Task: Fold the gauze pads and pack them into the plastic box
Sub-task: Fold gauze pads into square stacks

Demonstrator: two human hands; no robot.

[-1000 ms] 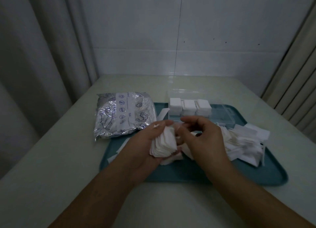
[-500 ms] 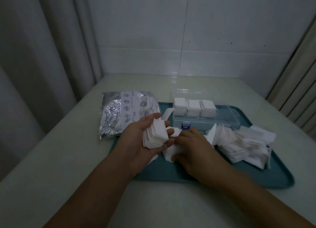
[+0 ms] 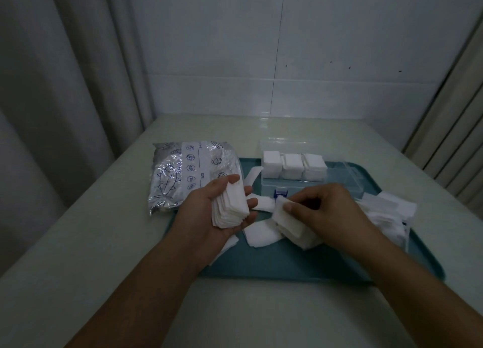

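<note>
Likely clinic or treatment room. Pale curtains (image 3: 65,91) hang at left, more pleated drapes (image 3: 449,128) at right. Plain white panelled wall (image 3: 261,60) behind. Pale table (image 3: 78,243) carries teal tray (image 3: 287,266) with loose gauze pads (image 3: 386,211), clear plastic box (image 3: 339,180), foil supply pack (image 3: 188,172).

Two bare forearms, no sleeves, hands (image 3: 217,211) unadorned

A pale, smooth-topped desk (image 3: 78,256) stands against a white wall. Directly on it lie a teal rectangular plastic tray (image 3: 287,266) and, to the tray's left, a crinkled silver foil bag (image 3: 183,175) printed with blue drawings, its right edge overlapping the tray's corner.
</note>
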